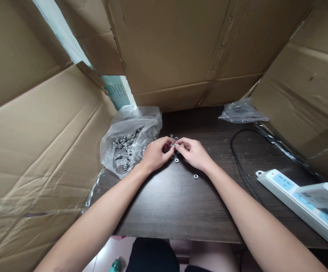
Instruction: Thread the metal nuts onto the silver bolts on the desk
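Note:
Over the middle of the table, my left hand [157,152] and my right hand [194,154] meet fingertip to fingertip. A small silver bolt [174,144] spans the gap between them. The left thumb and fingers pinch one end, while the right thumb and index finger close around the other. Whether a nut sits on the bolt under the right fingertips is hidden. One loose hex nut [177,160] lies just below the hands, and another nut [196,176] lies nearer the front edge. More small nuts [171,135] show just beyond the fingers.
An open clear plastic bag [110,141] of bolts lies left of my hands. Another clear bag [242,111] is at the back right. A black cable [234,151] curves toward a white power strip [271,177] with a plug in it. Cardboard walls [175,45] surround the dark table [164,211].

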`<move>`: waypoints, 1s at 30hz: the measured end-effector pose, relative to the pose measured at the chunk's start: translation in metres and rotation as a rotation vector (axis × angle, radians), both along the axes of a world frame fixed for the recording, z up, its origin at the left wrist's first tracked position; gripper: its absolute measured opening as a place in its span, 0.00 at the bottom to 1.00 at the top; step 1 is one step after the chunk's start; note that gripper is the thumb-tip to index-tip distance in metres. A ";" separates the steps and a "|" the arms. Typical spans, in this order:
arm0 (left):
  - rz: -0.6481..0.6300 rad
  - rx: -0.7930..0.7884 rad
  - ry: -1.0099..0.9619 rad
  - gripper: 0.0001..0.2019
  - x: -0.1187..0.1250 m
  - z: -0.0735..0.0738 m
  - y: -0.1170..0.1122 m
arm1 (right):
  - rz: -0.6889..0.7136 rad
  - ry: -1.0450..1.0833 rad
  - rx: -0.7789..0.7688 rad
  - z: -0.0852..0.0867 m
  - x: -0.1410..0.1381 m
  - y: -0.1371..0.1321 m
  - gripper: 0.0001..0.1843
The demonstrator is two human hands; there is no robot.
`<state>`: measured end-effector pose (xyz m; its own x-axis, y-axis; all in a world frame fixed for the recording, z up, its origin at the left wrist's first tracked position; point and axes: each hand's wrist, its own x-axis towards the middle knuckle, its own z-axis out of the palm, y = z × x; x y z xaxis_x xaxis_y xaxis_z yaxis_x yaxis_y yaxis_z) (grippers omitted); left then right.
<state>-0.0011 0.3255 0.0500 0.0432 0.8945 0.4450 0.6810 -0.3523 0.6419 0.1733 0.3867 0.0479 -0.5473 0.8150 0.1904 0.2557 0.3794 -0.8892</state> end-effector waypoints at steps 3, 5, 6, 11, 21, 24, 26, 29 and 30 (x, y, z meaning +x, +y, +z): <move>0.000 0.001 0.004 0.05 0.000 -0.001 0.000 | 0.004 -0.010 0.000 -0.001 -0.001 0.000 0.17; -0.002 0.013 0.013 0.05 -0.001 -0.001 0.000 | 0.007 -0.008 -0.006 -0.002 -0.001 0.001 0.18; -0.004 0.019 0.017 0.05 -0.001 -0.001 0.001 | 0.007 -0.003 -0.010 -0.003 -0.001 0.001 0.18; -0.006 0.020 0.015 0.04 0.000 -0.001 0.001 | -0.007 0.016 -0.017 -0.003 0.000 0.001 0.18; -0.006 0.003 0.004 0.05 0.000 -0.001 0.000 | 0.010 0.002 0.006 -0.001 0.000 0.001 0.16; -0.011 -0.001 0.002 0.05 0.000 -0.001 0.000 | 0.018 -0.002 0.031 -0.001 0.000 0.002 0.17; -0.013 -0.003 -0.003 0.05 0.000 -0.001 0.000 | 0.014 0.000 0.029 -0.001 0.000 0.001 0.17; -0.014 0.000 -0.006 0.05 -0.001 -0.001 0.000 | 0.010 0.010 0.007 -0.002 0.000 0.001 0.17; -0.016 0.002 -0.004 0.05 -0.001 -0.001 0.000 | 0.009 0.012 -0.002 -0.002 0.000 0.001 0.17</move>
<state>-0.0023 0.3257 0.0486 0.0560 0.8926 0.4473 0.6730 -0.3647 0.6435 0.1732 0.3872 0.0459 -0.5524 0.8104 0.1954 0.2418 0.3801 -0.8928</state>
